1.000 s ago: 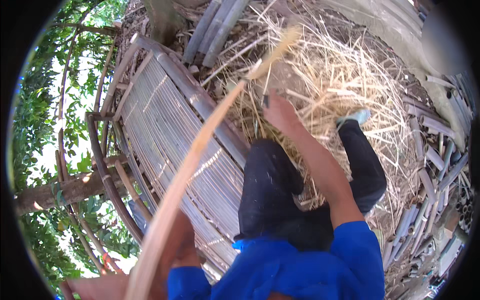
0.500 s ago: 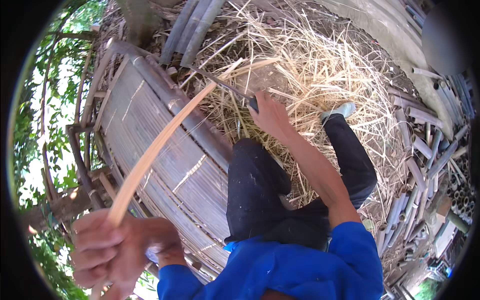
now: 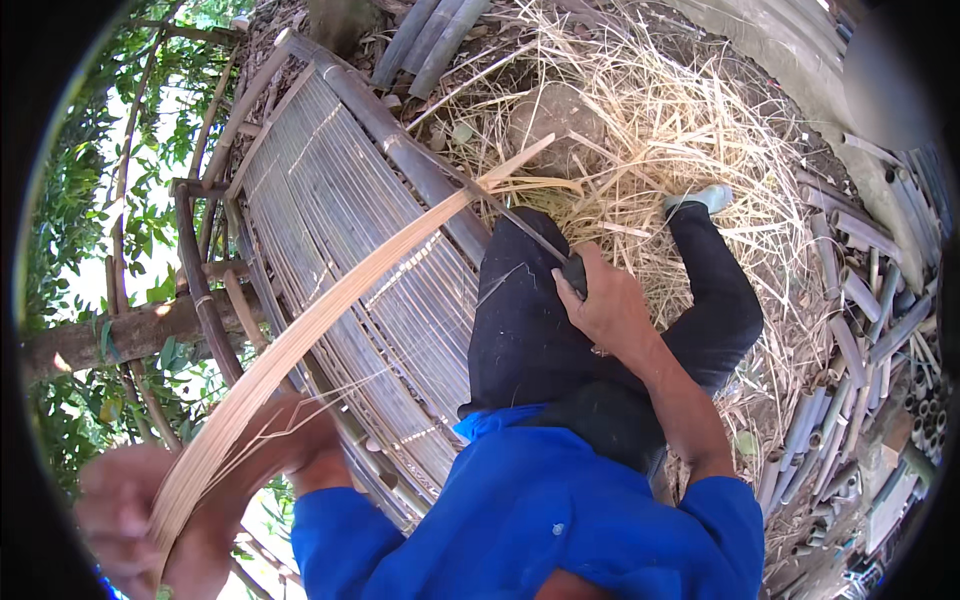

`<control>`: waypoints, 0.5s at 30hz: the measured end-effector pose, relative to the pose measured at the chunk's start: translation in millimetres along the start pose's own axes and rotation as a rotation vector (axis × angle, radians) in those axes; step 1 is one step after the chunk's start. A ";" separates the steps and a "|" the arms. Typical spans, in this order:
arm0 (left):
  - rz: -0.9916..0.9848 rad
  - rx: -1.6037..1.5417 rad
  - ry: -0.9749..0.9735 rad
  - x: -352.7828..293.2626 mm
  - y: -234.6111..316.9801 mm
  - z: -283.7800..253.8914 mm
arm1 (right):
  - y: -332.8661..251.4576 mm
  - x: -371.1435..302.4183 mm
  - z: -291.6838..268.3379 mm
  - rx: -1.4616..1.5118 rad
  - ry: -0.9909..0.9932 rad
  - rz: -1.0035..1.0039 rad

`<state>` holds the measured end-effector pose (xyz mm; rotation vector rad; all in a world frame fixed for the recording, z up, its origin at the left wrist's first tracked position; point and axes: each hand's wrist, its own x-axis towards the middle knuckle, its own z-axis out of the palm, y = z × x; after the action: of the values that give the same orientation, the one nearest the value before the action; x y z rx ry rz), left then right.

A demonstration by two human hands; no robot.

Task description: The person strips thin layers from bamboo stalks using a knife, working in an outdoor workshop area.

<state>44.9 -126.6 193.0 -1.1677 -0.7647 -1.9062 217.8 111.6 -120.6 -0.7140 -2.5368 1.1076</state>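
At lower left, my left hand (image 3: 125,510) is closed around the end of a long pale bamboo strip (image 3: 330,300); the hand is blurred. The strip slants up to the right across the slatted bench, and its far end splits into thin slivers. My right hand (image 3: 607,308), in front of my knees, grips the dark handle of a knife (image 3: 527,230). Its long narrow blade points up and left, crossing the strip near the split end. Whether the blade cuts into the strip or only touches it, I cannot tell.
A slatted bamboo bench (image 3: 340,180) with a thick pole edge lies to my left. Pale bamboo shavings (image 3: 680,130) cover the ground ahead, around a flat round stump (image 3: 560,115). Cut bamboo poles (image 3: 860,235) are piled at right; more poles (image 3: 430,45) lie at the top.
My right hand and the knife have come closer to my body. My left hand has shifted left, and the strip has turned to show more of its broad face. The whole view has shifted slightly.
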 end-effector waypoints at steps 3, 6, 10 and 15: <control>-0.229 -0.144 -0.061 -78.9 -27.8 -1.2 | -9.0 -7.9 -4.5 0.133 -0.050 0.050; -0.004 0.320 0.125 -106.6 -40.7 27.6 | -32.8 -12.5 -17.8 0.144 -0.050 0.025; 0.183 0.286 0.123 -110.5 -42.1 40.9 | -93.9 -23.6 -51.6 0.196 -0.040 -0.309; 0.222 0.124 0.230 -117.3 -49.5 83.6 | -84.8 -13.7 -37.1 0.149 -0.047 -0.322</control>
<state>75.8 0.5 115.0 -0.8982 -0.5928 -1.7445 217.9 77.1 -33.6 -0.2335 -2.4592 1.1918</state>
